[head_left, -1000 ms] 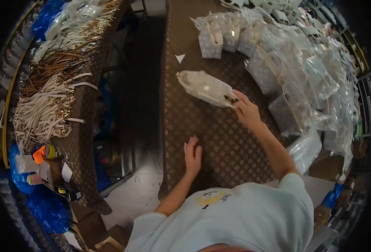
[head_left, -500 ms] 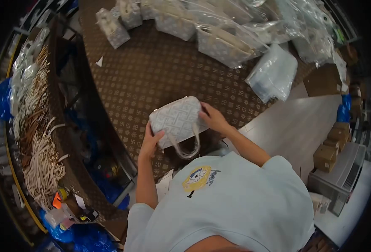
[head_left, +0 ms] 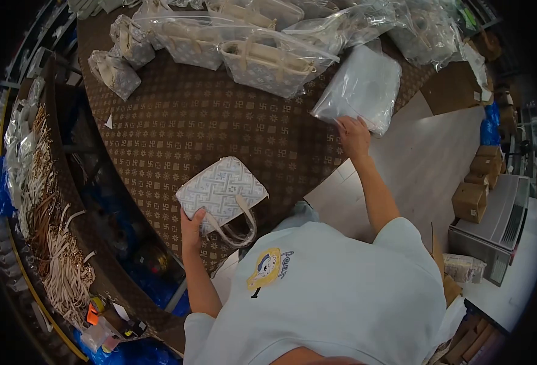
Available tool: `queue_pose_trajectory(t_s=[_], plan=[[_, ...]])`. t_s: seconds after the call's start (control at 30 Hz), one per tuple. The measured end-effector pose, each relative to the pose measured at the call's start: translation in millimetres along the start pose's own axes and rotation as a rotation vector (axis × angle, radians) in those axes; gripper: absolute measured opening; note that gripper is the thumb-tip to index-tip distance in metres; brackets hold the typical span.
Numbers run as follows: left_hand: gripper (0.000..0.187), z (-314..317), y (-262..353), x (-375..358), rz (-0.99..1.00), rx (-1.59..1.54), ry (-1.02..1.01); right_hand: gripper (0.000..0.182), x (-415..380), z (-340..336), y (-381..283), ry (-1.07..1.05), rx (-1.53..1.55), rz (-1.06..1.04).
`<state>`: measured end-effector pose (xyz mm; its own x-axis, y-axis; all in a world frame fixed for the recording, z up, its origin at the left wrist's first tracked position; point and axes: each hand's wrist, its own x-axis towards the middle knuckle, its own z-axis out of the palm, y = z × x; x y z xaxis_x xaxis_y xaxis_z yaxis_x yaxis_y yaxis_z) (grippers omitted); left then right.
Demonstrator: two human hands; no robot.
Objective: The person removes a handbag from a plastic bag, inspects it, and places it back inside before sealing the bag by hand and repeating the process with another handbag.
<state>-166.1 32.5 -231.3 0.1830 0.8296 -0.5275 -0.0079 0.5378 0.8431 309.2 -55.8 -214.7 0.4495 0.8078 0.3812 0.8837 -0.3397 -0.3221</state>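
Observation:
A small pale handbag (head_left: pixel 220 188) with a grey-white woven-look pattern lies tilted at the near edge of the table, its two light handles hanging toward me. My left hand (head_left: pixel 192 224) grips its lower left corner, thumb on top and fingers out of sight beneath. Farther right, my right hand (head_left: pixel 353 134) reaches to a stack of clear plastic bags (head_left: pixel 365 85) at the table's right edge. Its fingers pinch the near edge of the stack; how many layers they hold cannot be made out.
Several patterned handbags in clear plastic (head_left: pixel 268 67) line the far side of the brown patterned table (head_left: pixel 220 115). Two small pouch-like bags (head_left: pixel 115 74) sit far left. A rack of straps (head_left: pixel 61 243) hangs on the left. Cardboard boxes (head_left: pixel 470 201) stand on the right.
My right hand has let go of the handbag and moved right and away to the plastic bags. The handbag, in my left hand, has shifted left in view.

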Motion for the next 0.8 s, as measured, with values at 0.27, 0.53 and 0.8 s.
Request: queue_pose_trajectory(t_s=[0.27,0.53,0.8], plan=[[0.105,81,81,-51,0.484,0.555,-0.073,0.009,30,-32,-199,-0.022,0.727,-0.420],[0.016,54,132,-42,0.688,0.307,0.045,0.012,62,-95,-288,-0.549,1.344,-0.294],[0.014,20,230,-47,0.708,0.639,0.261,0.014,64,-49,-240,-0.851,1.404,0.163]])
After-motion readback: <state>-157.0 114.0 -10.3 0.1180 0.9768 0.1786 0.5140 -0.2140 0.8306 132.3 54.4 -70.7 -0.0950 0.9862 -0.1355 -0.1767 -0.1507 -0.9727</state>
